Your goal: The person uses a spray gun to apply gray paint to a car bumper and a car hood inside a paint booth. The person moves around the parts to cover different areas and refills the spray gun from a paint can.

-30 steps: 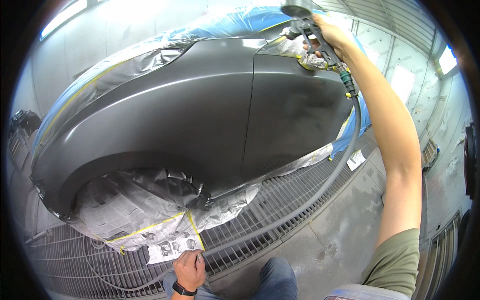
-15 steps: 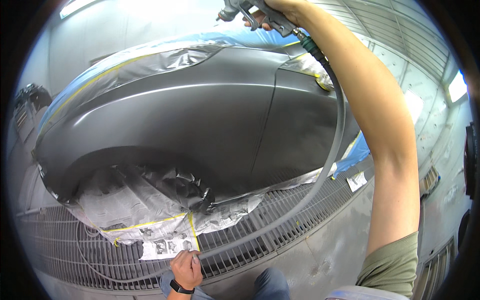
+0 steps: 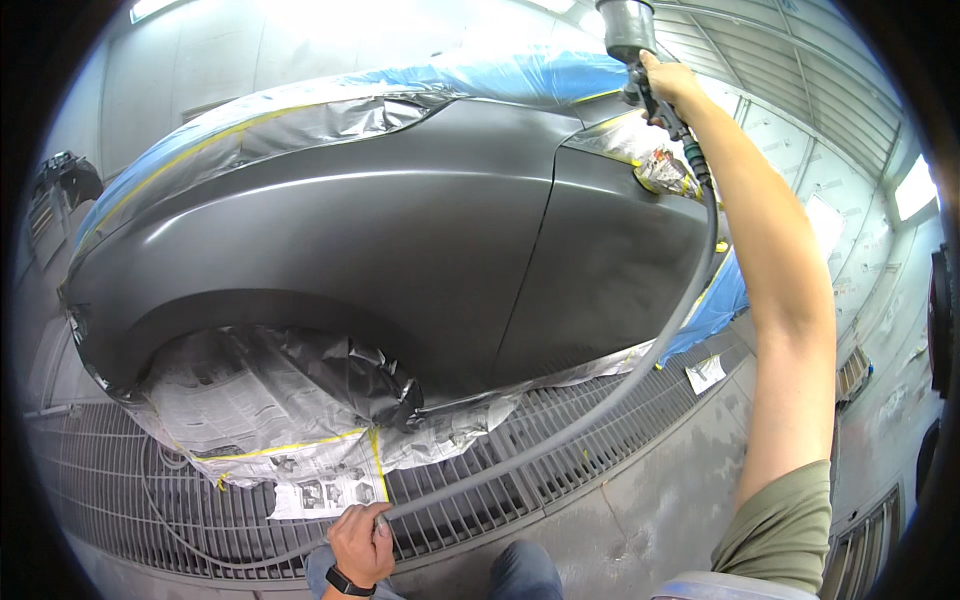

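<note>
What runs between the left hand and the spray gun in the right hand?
In the head view, a grey hose runs from the left hand across the floor grate, up past the door to the spray gun in the right hand.

Car body (image 3: 400, 230) across frame centre; spray gun (image 3: 640, 50) in right hand (image 3: 675, 85) upper right; hose (image 3: 600, 410) running to left hand (image 3: 360, 545) at bottom centre, over floor grating (image 3: 150, 500).

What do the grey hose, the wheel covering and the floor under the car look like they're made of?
Hose: probably rubber or soft plastic, matte grey; it sags in a smooth curve.
Wheel covering: printed newspaper, crumpled, edged with yellow tape.
Floor grating: likely metal, dull grey, with thin parallel bars.
</note>
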Demonstrator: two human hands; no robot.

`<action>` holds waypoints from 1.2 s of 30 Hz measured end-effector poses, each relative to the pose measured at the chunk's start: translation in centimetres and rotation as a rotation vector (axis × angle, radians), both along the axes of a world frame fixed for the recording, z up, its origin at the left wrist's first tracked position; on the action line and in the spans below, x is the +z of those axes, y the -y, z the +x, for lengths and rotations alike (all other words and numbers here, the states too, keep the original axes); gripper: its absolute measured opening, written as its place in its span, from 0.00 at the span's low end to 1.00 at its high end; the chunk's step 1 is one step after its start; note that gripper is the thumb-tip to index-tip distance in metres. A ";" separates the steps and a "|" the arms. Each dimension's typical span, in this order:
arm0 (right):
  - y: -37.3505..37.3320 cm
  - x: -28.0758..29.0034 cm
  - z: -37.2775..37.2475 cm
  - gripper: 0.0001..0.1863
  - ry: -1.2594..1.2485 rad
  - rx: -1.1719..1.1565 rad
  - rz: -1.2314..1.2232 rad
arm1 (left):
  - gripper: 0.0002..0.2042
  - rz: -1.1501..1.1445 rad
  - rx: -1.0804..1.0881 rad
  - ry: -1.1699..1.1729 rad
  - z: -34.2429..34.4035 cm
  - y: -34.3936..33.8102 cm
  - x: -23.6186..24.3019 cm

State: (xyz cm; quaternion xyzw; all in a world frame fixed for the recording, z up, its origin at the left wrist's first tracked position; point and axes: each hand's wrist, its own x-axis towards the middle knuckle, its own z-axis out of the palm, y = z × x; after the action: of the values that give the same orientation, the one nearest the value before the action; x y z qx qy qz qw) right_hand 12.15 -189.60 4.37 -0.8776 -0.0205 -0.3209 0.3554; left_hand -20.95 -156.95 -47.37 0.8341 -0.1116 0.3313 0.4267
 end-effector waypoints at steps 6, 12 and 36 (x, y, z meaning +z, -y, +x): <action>-3.8 0.3 -2.9 0.38 0.032 -0.125 -0.297 | 0.09 0.057 -0.034 0.035 0.3 0.7 0.0; -16.7 -0.4 -6.7 0.29 -0.136 0.459 -0.379 | 0.06 0.049 -0.002 0.037 0.6 2.0 0.1; 2.8 -23.1 -19.0 0.33 0.014 0.374 0.396 | 0.11 0.170 0.145 -0.087 0.0 1.5 -1.0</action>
State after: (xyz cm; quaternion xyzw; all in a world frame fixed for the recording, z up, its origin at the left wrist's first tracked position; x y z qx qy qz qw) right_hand -6.85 -192.44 -18.69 -0.7698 -0.1215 -0.2535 0.5730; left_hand -20.98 -158.48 -48.41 0.8867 -0.0601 0.3141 0.3338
